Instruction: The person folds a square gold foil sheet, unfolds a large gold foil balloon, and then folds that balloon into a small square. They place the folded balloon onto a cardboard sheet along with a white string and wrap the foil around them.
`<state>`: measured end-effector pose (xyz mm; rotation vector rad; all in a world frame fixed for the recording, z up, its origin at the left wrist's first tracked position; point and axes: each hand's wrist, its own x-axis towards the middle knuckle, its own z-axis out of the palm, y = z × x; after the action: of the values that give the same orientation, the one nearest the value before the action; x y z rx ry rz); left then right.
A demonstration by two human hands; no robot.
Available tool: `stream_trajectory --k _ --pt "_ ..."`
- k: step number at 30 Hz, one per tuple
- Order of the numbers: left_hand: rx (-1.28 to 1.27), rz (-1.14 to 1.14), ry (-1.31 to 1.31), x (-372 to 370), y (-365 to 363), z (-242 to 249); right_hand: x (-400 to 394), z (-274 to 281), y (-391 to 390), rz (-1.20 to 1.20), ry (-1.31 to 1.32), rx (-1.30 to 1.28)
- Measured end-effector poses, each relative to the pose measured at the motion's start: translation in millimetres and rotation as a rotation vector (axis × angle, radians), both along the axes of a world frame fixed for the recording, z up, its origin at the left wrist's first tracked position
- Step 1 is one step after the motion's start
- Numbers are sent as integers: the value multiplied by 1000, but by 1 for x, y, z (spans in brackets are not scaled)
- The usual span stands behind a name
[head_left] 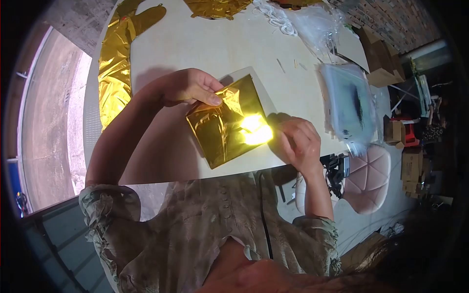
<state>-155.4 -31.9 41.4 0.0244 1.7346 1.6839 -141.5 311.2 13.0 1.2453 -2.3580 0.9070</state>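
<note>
A flat, square packet of folded gold foil [221, 128] tilts above the table in front of my chest, with a bright glare near its right corner. My left hand [198, 90] grips its upper left edge, thumb on top of the foil. A clear plastic sleeve [254, 80] shows as a pale margin along the packet's upper right side. Beside the right corner is my right hand [299, 144], its fingers curled and thumb side toward the packet. I cannot tell what those fingers pinch.
Long gold foil pieces [115, 68] lie along the table's left side, and more gold foil [220, 7] at the far edge. White cord [278, 19] and crumpled clear plastic [317, 29] sit far right. A stack of clear sleeves [348, 100] lies right, near a padded chair [367, 178].
</note>
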Motion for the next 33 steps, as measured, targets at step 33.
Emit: stream_trajectory --k 33 --pt "-72 -5 152 -2 13 10 -79 3 -64 370 -1004 -340"
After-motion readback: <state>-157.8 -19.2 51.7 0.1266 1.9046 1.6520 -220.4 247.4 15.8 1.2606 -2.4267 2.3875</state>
